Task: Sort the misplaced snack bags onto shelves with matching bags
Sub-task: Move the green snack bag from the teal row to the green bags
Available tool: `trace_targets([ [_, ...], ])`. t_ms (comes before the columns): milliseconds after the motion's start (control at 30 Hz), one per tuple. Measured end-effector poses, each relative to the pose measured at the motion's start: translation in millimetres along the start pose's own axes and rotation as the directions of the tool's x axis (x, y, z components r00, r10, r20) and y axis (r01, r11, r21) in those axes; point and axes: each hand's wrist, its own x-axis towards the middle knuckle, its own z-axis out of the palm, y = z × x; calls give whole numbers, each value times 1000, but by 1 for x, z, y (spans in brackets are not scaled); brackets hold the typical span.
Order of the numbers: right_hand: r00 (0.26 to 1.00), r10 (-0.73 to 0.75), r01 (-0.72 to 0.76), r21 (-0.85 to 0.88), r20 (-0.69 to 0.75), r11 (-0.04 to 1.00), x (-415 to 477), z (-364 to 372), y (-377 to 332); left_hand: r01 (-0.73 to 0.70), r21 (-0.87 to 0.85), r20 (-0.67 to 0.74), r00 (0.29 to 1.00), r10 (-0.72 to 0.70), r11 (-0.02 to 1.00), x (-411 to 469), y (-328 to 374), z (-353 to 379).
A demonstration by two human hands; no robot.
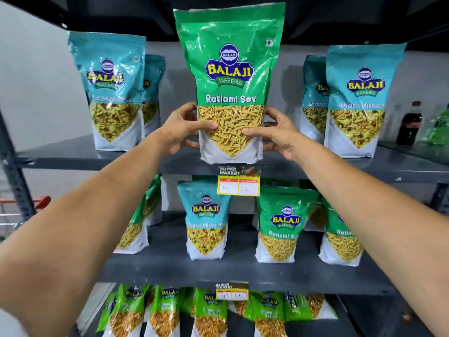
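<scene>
Green bag: glossy, upright pouch, thin yellow sticks inside | left hand and right hand: fingers clamped on its sides | top shelf: grey metal

A dark cola bottle with a red cap stands far right. Yellow price tags hang centrally. A red-handled trolley sits left.

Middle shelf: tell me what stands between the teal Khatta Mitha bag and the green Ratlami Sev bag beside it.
Nothing: in the head view only bare grey shelf separates the teal Khatta Mitha bag from the green Ratlami Sev bag; a price tag hangs above the gap.
</scene>
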Motion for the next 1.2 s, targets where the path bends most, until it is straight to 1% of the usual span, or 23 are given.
trace_targets([
  [167, 1000, 21, -22, 75, 22, 997, -61, 20, -11, 31, 35, 12, 999, -31, 999, -68, 19, -4],
  [267, 999, 35, -37, 58, 34, 998, -92, 35, -5, 52, 49, 8, 999, -52, 997, -107, 21, -9],
  [367, 998, 40, -43, 61, 54, 997, -122, 55, 6, 72, 43, -3, 997, -72, 996, -147, 8, -19],
  [500, 996, 57, -58, 14, 62, 998, -143, 91, 46, 105, 39, -35, 994, -103, 994, -189, -35, -43],
  [600, 987, 140, -141, 3, 77, 990, -151, 126, 100, 130, 23, -81, 988, -128, 991, -217, -92, -68],
  [667, 977, 176, -176, -11, 119, 984, -153, 153, 138, 177, 13, -92, 980, -175, 984, -229, -135, -86],
  [767, 966, 248, -242, -77, 76, 967, -142, 189, 190, 254, 17, -139, 958, -249, 967, -231, -190, -112],
  [867, 938, 337, -332, -70, 76, 941, -121, 211, 232, 272, 92, -174, 952, -253, 958, -213, -232, -130],
  [967, 937, 341, -338, -49, 75, 940, -97, 225, 255, 281, 162, -217, 945, -244, 946, -189, -254, -142],
  [1033, 939, 339, -337, -60, 48, 940, -74, 234, 267, 294, 186, -247, 937, -245, 938, -168, -266, -149],
  [1200, 942, 337, -334, -107, 8, 937, -27, 252, 301, 368, 181, -331, 896, -296, 912, -129, -306, -166],
])
